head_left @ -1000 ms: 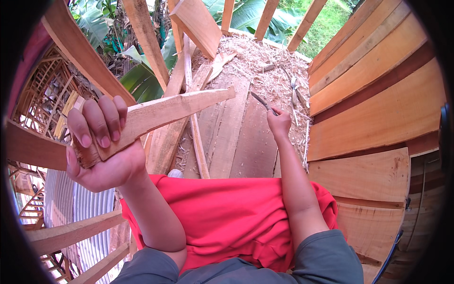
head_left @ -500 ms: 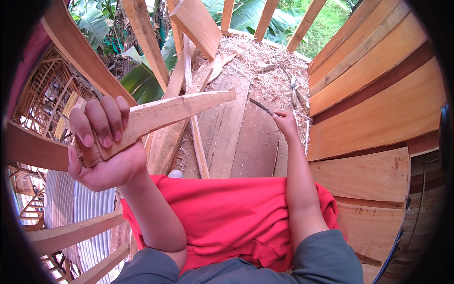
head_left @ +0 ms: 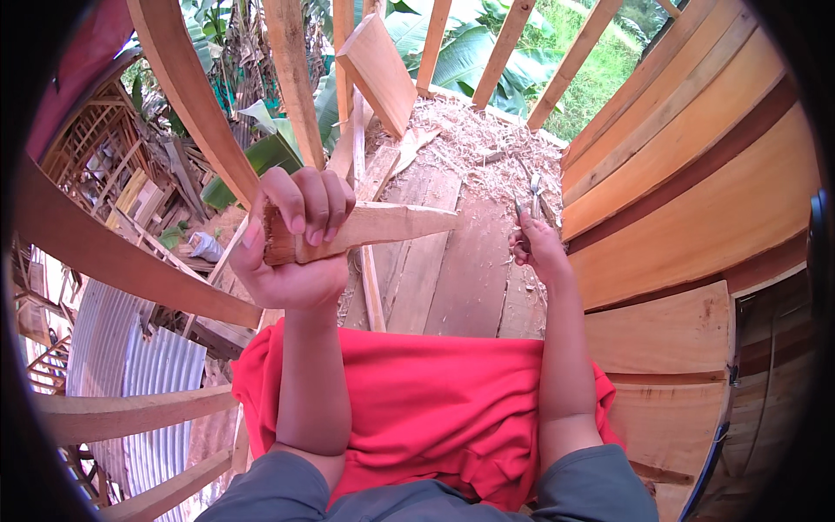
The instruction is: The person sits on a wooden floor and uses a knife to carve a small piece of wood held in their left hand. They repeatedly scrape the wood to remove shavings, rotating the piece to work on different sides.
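Note:
My left hand (head_left: 300, 235) is raised at the left, its fingers wrapped round the thick end of a pale, tapering piece of wood (head_left: 387, 226). The narrow end points right, above the floor planks. At the right, my right hand (head_left: 541, 250) is closed on a knife (head_left: 518, 210); its dark blade shows only in part and points up and away from me. The handle is hidden in the fingers. A red cloth (head_left: 417, 391) is spread over my lap below both hands.
Wood shavings (head_left: 487, 130) cover the far floor, with a small metal tool (head_left: 535, 184) among them. A wooden block (head_left: 378, 74) leans by upright posts. A plank wall (head_left: 687, 200) bounds the right; corrugated metal sheets (head_left: 156, 374) lie lower left. Floor planks (head_left: 470, 270) run away from me.
My left hand has moved right with the piece of wood. The right hand has turned, so the knife's blade now points away from me instead of to the left. The whole view has shifted slightly.

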Demonstrator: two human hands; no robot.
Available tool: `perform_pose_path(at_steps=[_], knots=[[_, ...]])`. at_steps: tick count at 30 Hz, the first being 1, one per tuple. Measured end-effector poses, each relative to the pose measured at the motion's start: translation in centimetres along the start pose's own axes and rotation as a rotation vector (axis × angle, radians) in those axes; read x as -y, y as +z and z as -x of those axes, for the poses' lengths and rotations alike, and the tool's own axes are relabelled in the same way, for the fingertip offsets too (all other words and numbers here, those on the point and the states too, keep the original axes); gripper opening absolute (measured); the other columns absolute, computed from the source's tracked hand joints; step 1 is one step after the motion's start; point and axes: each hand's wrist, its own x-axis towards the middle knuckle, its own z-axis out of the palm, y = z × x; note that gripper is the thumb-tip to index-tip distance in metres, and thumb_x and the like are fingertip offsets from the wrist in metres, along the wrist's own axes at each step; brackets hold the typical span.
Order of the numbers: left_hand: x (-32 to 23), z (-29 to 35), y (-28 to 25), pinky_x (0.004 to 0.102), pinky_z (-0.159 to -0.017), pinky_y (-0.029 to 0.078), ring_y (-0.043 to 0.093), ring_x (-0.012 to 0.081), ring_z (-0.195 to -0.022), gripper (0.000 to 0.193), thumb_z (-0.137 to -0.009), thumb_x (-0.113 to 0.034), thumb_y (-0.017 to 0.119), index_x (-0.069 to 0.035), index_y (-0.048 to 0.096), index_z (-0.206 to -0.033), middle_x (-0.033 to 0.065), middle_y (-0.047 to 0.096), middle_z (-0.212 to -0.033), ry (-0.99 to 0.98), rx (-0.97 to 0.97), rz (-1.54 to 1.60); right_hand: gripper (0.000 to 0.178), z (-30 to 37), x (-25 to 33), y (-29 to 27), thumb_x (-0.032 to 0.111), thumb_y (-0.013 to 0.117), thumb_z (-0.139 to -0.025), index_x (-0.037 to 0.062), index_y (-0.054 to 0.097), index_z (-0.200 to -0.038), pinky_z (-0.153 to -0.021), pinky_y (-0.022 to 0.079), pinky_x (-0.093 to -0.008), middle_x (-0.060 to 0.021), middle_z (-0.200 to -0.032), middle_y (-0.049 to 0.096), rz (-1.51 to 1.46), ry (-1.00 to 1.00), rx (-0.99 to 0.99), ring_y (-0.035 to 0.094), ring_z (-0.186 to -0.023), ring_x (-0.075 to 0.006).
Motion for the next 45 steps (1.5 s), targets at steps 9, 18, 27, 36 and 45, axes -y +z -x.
perform_pose_path(at_steps=[9, 18, 27, 36, 45], knots=[[2.2, 0.5, 0.4, 0.0278, -0.058, 0.027, 0.032, 0.0114, -0.056, 0.037, -0.086, -0.044, 0.044, -0.011, 0.037, -0.072, 0.0000, 0.034, -0.059, 0.032, 0.051, 0.018, 0.028, 5.1, -0.6, 7.1, 0.030, 0.045, -0.105, 0.0034, 0.052, -0.101, -0.045, 0.031, -0.0243, -0.0005, -0.069, 0.048, 0.269, 0.118, 0.172, 0.035, -0.048, -0.0068], [1.8, 0.2, 1.2, 0.0278, -0.060, 0.027, 0.031, 0.0109, -0.056, 0.037, -0.085, -0.046, 0.048, -0.015, 0.037, -0.069, -0.0027, 0.033, -0.058, -0.029, 0.056, -0.011, 0.034, -0.1, -6.8, 8.0, 0.031, 0.043, -0.104, 0.0041, 0.052, -0.086, -0.044, 0.033, -0.0309, -0.0033, -0.059, 0.046, 0.381, -0.085, 0.137, 0.042, -0.046, -0.0136], [2.0, 0.5, 2.0, 0.0291, -0.060, 0.028, 0.034, 0.0115, -0.054, 0.040, -0.085, -0.048, 0.049, -0.014, 0.040, -0.067, -0.0031, 0.035, -0.056, -0.099, 0.168, 0.012, 0.037, 2.7, -3.6, 10.2, 0.025, 0.044, -0.100, -0.0043, 0.061, -0.084, -0.071, 0.046, -0.0523, -0.0306, -0.080, 0.062, 0.655, -0.395, -0.106, 0.062, -0.081, -0.0475], [2.0, 0.5, 2.2, 0.0291, -0.062, 0.027, 0.030, 0.0115, -0.056, 0.035, -0.082, -0.043, 0.051, -0.016, 0.035, -0.068, -0.0021, 0.032, -0.059, -0.058, 0.057, -0.022, 0.037, 2.4, -2.7, 11.8, 0.025, 0.046, -0.099, -0.0020, 0.054, -0.075, -0.062, 0.044, -0.0560, -0.0285, -0.065, 0.058, 0.625, -0.633, -0.063, 0.058, -0.066, -0.0496], [2.1, 0.4, 1.2, 0.0295, -0.061, 0.027, 0.031, 0.0124, -0.055, 0.038, -0.081, -0.048, 0.047, -0.015, 0.034, -0.069, -0.0009, 0.031, -0.058, -0.023, -0.074, -0.024, 0.034, 1.8, -3.9, 13.0, 0.026, 0.046, -0.097, -0.0008, 0.056, -0.079, -0.068, 0.047, -0.0581, -0.0292, -0.071, 0.062, 0.705, -0.641, -0.159, 0.061, -0.072, -0.0495]])
